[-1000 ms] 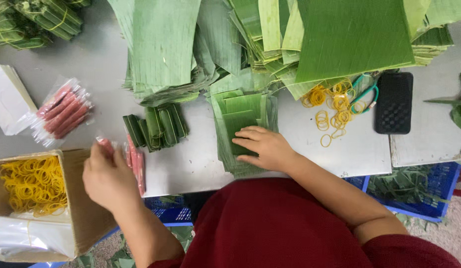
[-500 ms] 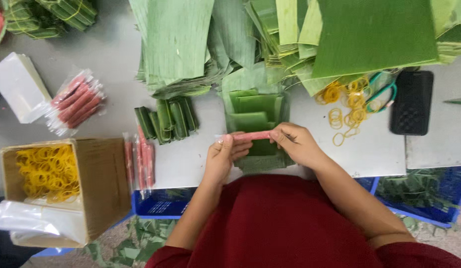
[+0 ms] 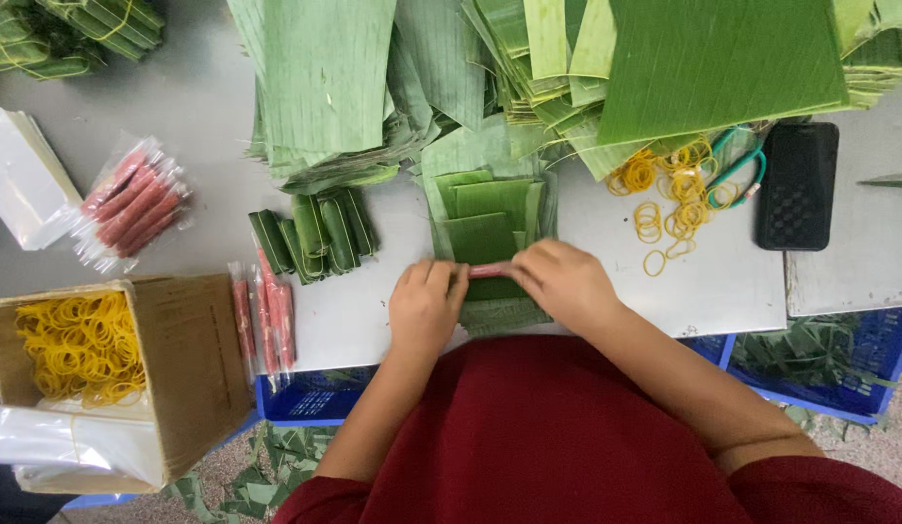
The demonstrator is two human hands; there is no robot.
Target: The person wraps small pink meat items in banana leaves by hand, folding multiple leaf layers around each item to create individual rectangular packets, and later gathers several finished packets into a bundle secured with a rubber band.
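My left hand [image 3: 424, 308] and my right hand [image 3: 565, 282] together hold a thin pink sausage stick [image 3: 490, 270] in clear wrap, lying crosswise between them. It rests over a small stack of cut green leaf pieces [image 3: 487, 223] at the table's front edge. Each hand pinches one end of the stick. Left of my left hand lie three more wrapped pink sticks [image 3: 262, 315]. Several finished green leaf rolls [image 3: 315, 231] lie just beyond those.
A cardboard box of yellow rubber bands [image 3: 77, 344] sits front left. A bag of pink sticks [image 3: 131, 204] and white sheets [image 3: 24, 180] lie further left. Big leaf piles [image 3: 528, 68] fill the back. Loose rubber bands [image 3: 664, 184], scissors [image 3: 737, 165] and a black phone [image 3: 796, 184] are at right.
My left hand left the sticks by the box and brought one over to the leaf stack. My right hand lifted off the leaves and took its other end. Both hands lowered it slightly.
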